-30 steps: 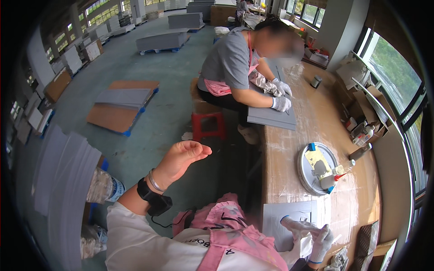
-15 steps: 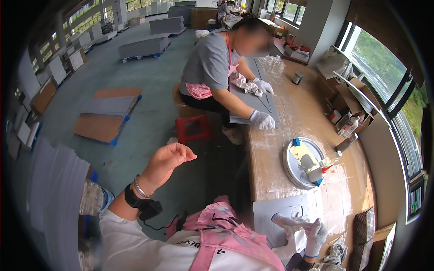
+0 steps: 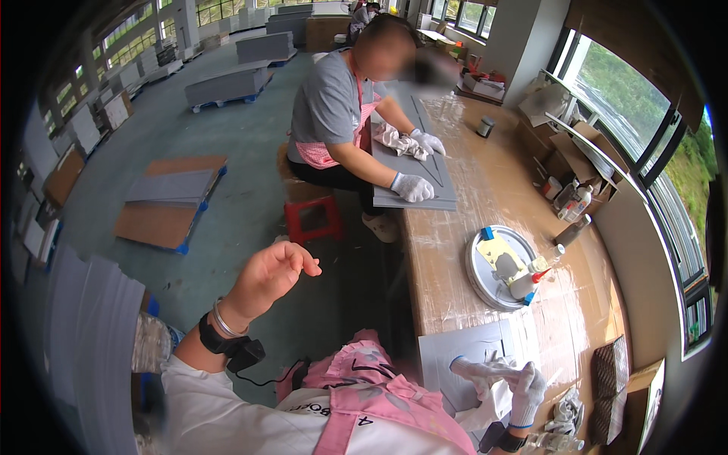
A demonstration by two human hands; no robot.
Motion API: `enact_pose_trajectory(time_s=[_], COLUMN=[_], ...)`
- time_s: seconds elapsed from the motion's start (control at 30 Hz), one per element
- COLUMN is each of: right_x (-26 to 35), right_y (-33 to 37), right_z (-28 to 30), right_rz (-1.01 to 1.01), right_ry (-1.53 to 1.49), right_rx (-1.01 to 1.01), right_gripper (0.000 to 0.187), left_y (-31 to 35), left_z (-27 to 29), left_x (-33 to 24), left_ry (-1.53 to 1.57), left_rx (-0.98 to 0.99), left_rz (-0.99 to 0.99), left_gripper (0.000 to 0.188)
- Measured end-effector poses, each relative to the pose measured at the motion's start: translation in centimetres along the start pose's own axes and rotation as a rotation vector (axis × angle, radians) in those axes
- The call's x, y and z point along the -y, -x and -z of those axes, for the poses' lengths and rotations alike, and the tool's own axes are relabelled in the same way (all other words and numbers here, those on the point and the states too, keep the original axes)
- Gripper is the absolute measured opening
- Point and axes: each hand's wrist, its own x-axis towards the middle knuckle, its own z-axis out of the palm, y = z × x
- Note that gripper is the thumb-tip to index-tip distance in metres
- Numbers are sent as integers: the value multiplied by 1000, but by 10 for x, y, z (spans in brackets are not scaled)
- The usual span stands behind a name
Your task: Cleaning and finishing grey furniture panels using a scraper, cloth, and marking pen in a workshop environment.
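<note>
My bare left hand (image 3: 271, 279) is raised over the floor, left of the table. Its fingers curl in toward the thumb, and nothing shows in them. A metal bangle (image 3: 225, 318) and a black band with a small box (image 3: 231, 346) circle that wrist. Over a grey panel (image 3: 444, 350) at the table's near edge, my gloved right hand (image 3: 528, 390) is closed on a loose white glove (image 3: 476, 369) with a blue-edged cuff. A white cloth (image 3: 489, 409) hangs below the hand; whether the fingers also grip it is unclear.
Beyond the panel stands a round lid (image 3: 479, 285) with a putty-smeared yellow card (image 3: 497, 254) and a red-tipped bottle (image 3: 523, 286). A co-worker (image 3: 330, 106) in gloves leans over another grey panel (image 3: 417, 171). A red stool (image 3: 315, 220), bottles (image 3: 578, 203) and cartons (image 3: 576, 159) are around.
The view has shifted a little, so the table and co-worker appear farther left. My left hand's fingers have curled slightly more. My right hand keeps the glove at about the same spot.
</note>
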Motion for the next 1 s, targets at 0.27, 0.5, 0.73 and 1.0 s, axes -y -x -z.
enact_pose_trajectory(time_s=[0.27, 0.5, 0.73, 1.0], right_x=[7, -4, 1, 3], right_y=[2, 1, 2, -1], right_z=[-5, -4, -6, -3], right_rz=[25, 25, 61, 36], right_ry=[36, 51, 80, -13], right_rx=[-44, -19, -52, 32], right_gripper=[50, 48, 45, 45], left_y=[-1, -4, -3, 0], left_z=[-1, -8, -2, 10], left_x=[10, 6, 10, 16], left_ry=[17, 30, 47, -164], left_rx=[51, -54, -136, -14], left_rz=[-5, 58, 136, -16], left_gripper=[12, 16, 33, 48])
